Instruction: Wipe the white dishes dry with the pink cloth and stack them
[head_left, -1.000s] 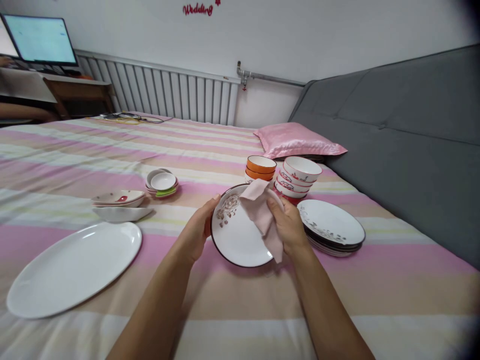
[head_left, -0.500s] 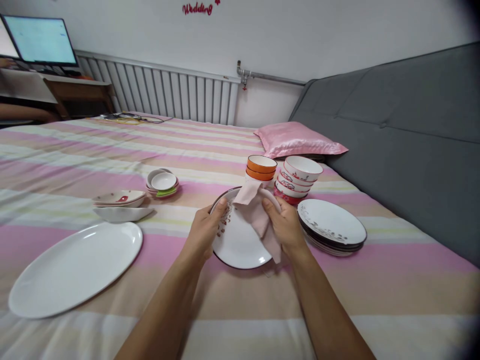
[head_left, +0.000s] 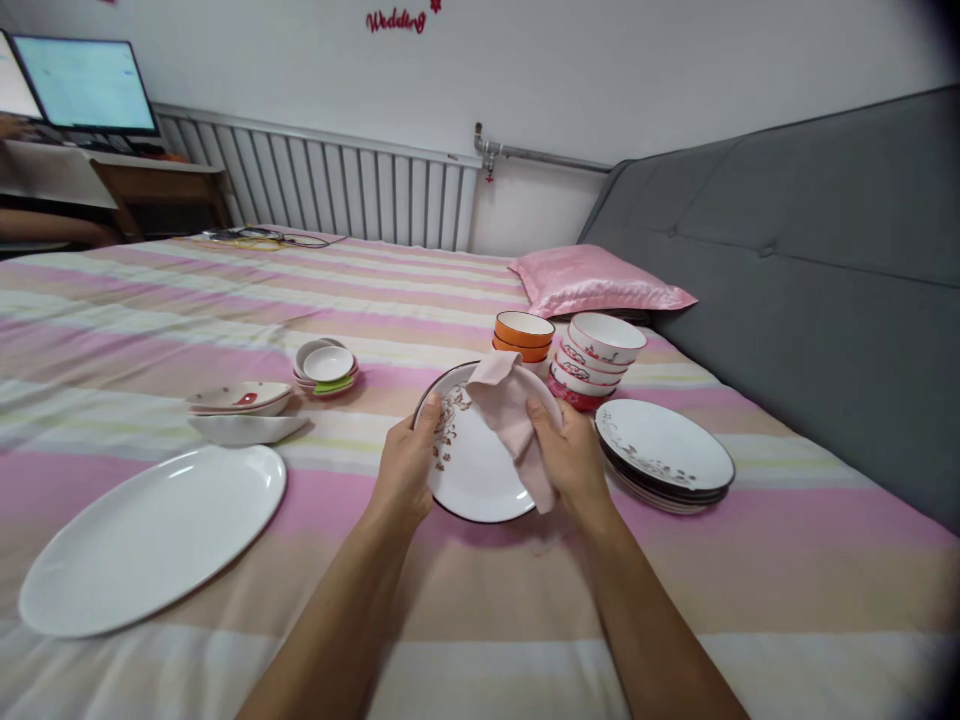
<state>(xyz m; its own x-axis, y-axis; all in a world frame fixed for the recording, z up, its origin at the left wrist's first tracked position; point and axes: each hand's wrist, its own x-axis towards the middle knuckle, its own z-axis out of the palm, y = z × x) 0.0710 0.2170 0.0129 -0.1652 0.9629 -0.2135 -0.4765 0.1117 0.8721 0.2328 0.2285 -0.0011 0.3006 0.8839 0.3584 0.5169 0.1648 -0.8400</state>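
Between my hands, tilted above the bed, is a round white plate (head_left: 472, 470) with a dark rim and brown floral print. My left hand (head_left: 407, 455) grips its left edge, thumb on the upper face. On the right side, my right hand (head_left: 568, 450) closes over a pale pink cloth (head_left: 510, 410) that drapes across the plate; the thumb presses the cloth and the other fingers are hidden. Just right of that hand stands a stack of similar plates (head_left: 664, 450). Beyond the held plate are stacked orange bowls (head_left: 523, 335) and stacked white-and-red bowls (head_left: 600, 355).
A white oval platter (head_left: 157, 540) lies at left on the striped bed sheet (head_left: 465, 620). Behind it are leaf-like dishes (head_left: 244, 405) and small stacked dishes (head_left: 326, 365). A pink pillow (head_left: 600, 280) rests by the grey headboard (head_left: 795, 240). A person's arm shows at the desk (head_left: 105, 165).
The plate has risen slightly and shifted a little left, with both hands still on it. The cloth has moved up with it. The other dishes have stayed put.
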